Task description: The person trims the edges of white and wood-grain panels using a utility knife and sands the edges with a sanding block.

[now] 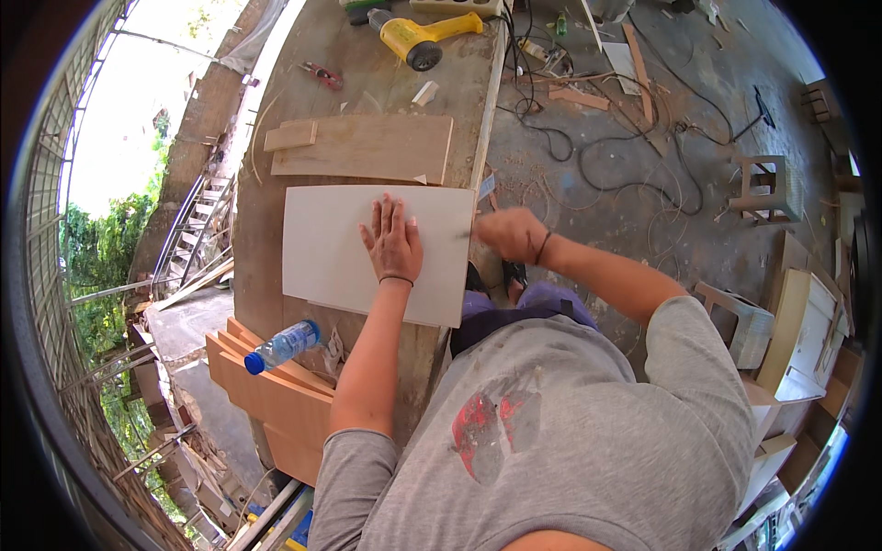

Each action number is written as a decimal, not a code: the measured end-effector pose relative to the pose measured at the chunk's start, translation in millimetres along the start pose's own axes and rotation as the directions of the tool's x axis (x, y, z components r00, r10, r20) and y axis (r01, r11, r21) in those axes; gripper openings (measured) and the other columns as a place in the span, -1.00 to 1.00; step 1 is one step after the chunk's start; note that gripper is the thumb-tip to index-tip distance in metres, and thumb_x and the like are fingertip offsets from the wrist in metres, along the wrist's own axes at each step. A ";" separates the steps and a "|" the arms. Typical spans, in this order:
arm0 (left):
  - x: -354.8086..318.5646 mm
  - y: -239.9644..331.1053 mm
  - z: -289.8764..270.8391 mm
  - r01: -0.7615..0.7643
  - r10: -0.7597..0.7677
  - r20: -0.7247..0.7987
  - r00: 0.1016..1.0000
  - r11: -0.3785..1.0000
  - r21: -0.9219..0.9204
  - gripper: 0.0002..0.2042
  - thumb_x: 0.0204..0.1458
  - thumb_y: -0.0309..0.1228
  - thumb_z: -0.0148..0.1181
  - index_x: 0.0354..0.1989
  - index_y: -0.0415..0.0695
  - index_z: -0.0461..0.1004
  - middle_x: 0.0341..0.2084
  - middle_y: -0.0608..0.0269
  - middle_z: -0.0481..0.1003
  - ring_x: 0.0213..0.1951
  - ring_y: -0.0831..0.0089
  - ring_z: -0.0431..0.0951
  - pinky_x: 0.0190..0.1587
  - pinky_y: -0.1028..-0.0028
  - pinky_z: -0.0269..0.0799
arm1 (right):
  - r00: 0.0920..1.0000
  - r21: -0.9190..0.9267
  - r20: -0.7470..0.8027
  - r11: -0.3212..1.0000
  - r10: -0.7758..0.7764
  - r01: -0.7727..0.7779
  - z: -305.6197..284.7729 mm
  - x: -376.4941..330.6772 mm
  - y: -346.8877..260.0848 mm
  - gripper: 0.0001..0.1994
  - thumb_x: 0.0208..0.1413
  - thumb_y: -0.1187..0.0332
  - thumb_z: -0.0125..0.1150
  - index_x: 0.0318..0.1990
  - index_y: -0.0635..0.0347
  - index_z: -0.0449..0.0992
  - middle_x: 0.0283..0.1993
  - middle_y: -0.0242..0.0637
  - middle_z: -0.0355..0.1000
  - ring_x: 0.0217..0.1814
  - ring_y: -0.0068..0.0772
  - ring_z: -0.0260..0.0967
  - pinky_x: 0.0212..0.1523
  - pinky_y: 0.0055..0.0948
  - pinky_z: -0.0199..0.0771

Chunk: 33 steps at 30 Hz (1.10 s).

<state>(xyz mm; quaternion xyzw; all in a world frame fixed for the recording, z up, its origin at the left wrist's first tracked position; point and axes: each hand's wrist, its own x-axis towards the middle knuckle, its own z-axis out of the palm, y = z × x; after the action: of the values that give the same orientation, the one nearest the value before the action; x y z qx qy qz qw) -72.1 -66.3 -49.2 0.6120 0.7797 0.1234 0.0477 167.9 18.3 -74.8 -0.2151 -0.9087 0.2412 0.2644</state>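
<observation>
A white rectangular board (317, 239) lies flat on the wooden workbench (294, 92). My left hand (393, 243) rests palm down on its upper middle, fingers stretched out and slightly spread. Just off the board's right edge is my right hand (511, 232), closed like a fist and somewhat blurred. A small dark smear shows between that hand and the edge; what the fingers hold, if anything, I cannot make out. Beyond the board lies a plywood panel (377, 151), with a small wood block (290, 136) on its left end.
A yellow power tool (413, 39), red-handled pliers (322, 75) and a white scrap (425, 93) lie farther up the bench. At lower left, a water bottle (287, 345) lies on brown boards (266, 390). Black cables (634, 142) and a stool (770, 190) occupy the floor at right.
</observation>
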 end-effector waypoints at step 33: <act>-1.1 2.5 -3.3 -0.010 0.010 -0.013 1.000 1.000 -0.013 -0.58 0.22 -0.24 -0.11 0.24 -0.03 0.28 0.36 0.25 0.12 0.40 0.17 0.01 0.36 -0.09 -0.30 | 0.976 0.004 0.149 0.987 0.156 -0.158 -26.5 28.4 3.4 -0.92 0.09 0.37 0.01 -0.33 0.07 0.43 -0.40 -0.14 0.50 -0.31 -0.01 0.51 -0.40 -0.14 0.49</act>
<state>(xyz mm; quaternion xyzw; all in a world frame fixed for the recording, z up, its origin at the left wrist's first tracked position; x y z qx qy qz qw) -70.2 -67.3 -45.5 0.6149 0.7760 0.1327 0.0462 162.5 44.3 -46.2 -0.2656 -0.9040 0.2838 0.1778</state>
